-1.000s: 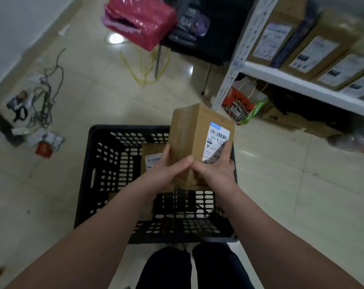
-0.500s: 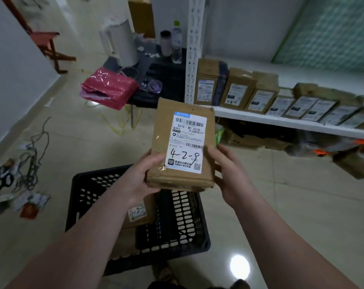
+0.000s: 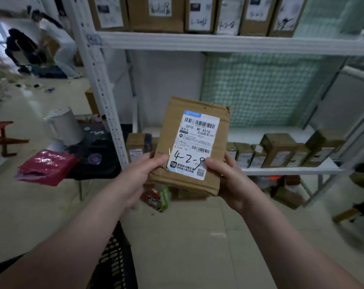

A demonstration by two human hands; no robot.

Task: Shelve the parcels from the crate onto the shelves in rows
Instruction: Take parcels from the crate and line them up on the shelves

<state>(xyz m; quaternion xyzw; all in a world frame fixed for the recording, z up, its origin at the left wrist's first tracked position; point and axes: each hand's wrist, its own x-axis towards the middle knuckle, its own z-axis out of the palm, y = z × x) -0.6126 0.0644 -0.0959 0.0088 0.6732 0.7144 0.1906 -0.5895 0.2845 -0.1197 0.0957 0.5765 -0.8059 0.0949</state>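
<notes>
A brown cardboard parcel with a white label marked "4-2-9" is held up in front of the shelves. My left hand grips its lower left edge, thumb on the front. My right hand grips its lower right edge. The white shelf rack stands behind; its lower shelf carries a row of labelled parcels, and the upper shelf carries another row. Only a corner of the black crate shows at the bottom, beneath my left forearm.
A black side table left of the rack holds a white kettle and a red bag. Bags and boxes lie on the floor under the lower shelf. A red stool stands far left. People are at the back left.
The parcel has been lifted from over the crate to chest height facing the shelves. My view has tilted up, so the crate has dropped almost out of sight.
</notes>
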